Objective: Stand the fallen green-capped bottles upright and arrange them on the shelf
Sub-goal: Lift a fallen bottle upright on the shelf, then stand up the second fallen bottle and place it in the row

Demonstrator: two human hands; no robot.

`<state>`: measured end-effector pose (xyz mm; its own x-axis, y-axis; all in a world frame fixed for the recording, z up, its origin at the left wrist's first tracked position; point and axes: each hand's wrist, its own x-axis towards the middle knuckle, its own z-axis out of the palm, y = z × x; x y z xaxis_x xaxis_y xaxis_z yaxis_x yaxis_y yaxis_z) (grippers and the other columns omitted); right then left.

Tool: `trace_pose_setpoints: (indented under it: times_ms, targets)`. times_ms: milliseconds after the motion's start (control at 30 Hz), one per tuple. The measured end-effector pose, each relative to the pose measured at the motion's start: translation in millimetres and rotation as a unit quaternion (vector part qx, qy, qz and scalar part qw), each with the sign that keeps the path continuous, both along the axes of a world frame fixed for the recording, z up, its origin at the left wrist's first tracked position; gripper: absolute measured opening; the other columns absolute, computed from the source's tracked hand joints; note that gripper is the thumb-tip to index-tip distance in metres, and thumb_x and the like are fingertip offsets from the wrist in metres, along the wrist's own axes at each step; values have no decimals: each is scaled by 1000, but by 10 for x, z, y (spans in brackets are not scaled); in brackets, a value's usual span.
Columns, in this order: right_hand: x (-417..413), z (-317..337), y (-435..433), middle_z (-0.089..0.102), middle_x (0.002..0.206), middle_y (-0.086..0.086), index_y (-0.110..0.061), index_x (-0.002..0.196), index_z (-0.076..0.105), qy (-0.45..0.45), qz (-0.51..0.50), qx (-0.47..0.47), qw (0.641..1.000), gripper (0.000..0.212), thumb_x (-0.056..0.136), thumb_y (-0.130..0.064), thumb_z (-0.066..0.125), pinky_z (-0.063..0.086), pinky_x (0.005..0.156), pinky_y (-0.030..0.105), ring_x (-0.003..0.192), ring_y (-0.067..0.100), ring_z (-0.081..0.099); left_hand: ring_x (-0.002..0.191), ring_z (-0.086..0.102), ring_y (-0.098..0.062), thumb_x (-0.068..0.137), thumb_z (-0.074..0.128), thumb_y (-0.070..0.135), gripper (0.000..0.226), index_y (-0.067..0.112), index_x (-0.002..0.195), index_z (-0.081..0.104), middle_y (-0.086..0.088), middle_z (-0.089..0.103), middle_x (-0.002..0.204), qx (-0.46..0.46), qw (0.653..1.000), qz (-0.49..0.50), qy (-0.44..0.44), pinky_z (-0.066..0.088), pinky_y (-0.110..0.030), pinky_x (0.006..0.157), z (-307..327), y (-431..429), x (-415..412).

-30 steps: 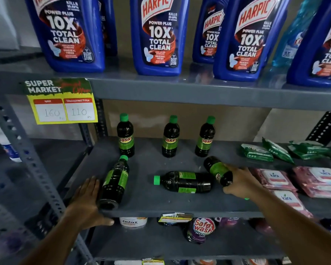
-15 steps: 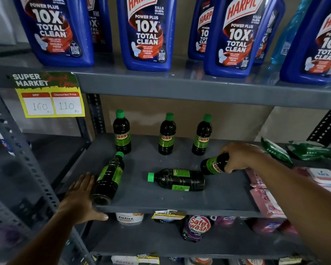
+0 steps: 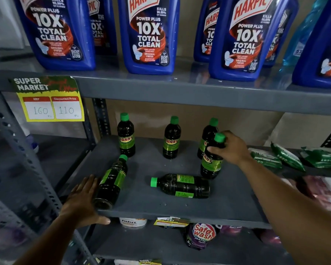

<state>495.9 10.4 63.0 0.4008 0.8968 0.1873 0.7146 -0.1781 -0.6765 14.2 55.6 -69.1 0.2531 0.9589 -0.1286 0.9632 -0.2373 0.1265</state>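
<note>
On the grey middle shelf (image 3: 180, 211) three dark green-capped bottles stand at the back: left (image 3: 125, 136), middle (image 3: 171, 139) and right (image 3: 206, 136). My right hand (image 3: 230, 148) grips the neck of a fourth bottle (image 3: 211, 161), which stands upright in front of the right one. Two bottles lie flat. One (image 3: 181, 186) lies in the middle, cap pointing left. The other (image 3: 111, 185) lies at the front left, cap pointing back. My left hand (image 3: 82, 201) rests flat on the shelf's front left corner, its fingers against that bottle's side.
Large blue Harpic bottles (image 3: 149, 35) fill the shelf above. A yellow price tag (image 3: 50, 100) hangs on its edge. Green sachets (image 3: 287, 157) and pink packs (image 3: 325, 190) lie to the right on the middle shelf. A Safewash pouch (image 3: 201, 236) sits below.
My right hand has lifted the right fallen bottle from lying flat to standing upright in front of the back right bottle. My left hand and the other two fallen bottles stayed put.
</note>
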Motion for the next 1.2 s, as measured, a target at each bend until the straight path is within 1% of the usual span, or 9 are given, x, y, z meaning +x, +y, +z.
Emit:
trace_pose_setpoints:
  times_ms: [133,233,567,667,767,900,1000,1067,1200]
  targets:
    - [-17,-251,19,71,105,-1,-31,104,60,160,-41,36,986,51,58,-36,83,54,90,45,99,20,67,148,-17,-17,28,58,98,164,19,141,-31,4,-32,150,-5,1000,-1,-7,-5,-38,120,11,-8,18]
    - [-7,-213,57,69,97,-4,-36,93,56,188,-17,27,982,46,51,-34,72,54,82,38,96,21,67,149,-17,-18,29,57,99,164,18,142,-31,3,-32,151,-6,1000,0,-6,-4,-39,122,22,-6,15]
    - [27,-337,3,64,102,2,-23,117,44,205,-10,13,979,74,50,-21,75,51,83,38,103,26,64,149,-16,-16,29,60,95,165,18,153,-17,3,-24,159,2,1000,-2,-24,-1,-38,123,2,-1,6]
    - [41,-354,-34,57,125,6,-19,141,28,218,17,7,976,105,53,-20,85,46,97,43,119,27,55,148,-18,-14,28,60,96,166,18,152,-18,4,-26,158,-1,1000,-4,-21,-2,-37,123,-22,10,-14]
    - [-59,-364,-238,42,142,13,-22,149,11,10,-34,131,991,117,62,-48,85,32,107,48,130,29,38,147,-20,-15,28,53,99,165,16,147,-26,3,-29,157,-4,1000,-9,-5,-4,-38,123,-31,18,4]
    - [-564,-354,-411,59,117,13,-16,128,52,-257,84,287,919,67,74,-53,64,32,98,37,111,31,52,149,-18,-20,27,44,102,166,13,150,-21,-3,-23,161,-1,1000,-13,18,-4,-40,123,-10,42,21]
    - [-862,-506,-394,51,138,7,-24,142,43,-273,285,-24,918,72,78,-50,64,39,105,40,125,27,49,149,-19,-20,28,45,101,165,13,150,-22,-3,-24,161,-9,1000,-11,23,-4,-41,123,-3,37,20]
    - [-926,-680,-347,35,152,5,-24,152,20,-316,283,-187,886,94,76,-55,66,30,112,40,136,27,36,149,-20,-20,30,48,101,164,14,150,-23,-3,-24,161,-13,1000,-13,24,-4,-42,123,-6,23,27]
    - [-989,-822,-250,39,151,3,-26,152,20,-344,209,-165,900,97,74,-58,68,34,107,42,134,28,40,148,-20,-20,31,49,100,164,13,149,-24,-3,-24,161,-10,999,-18,25,-4,-42,123,-2,2,17]
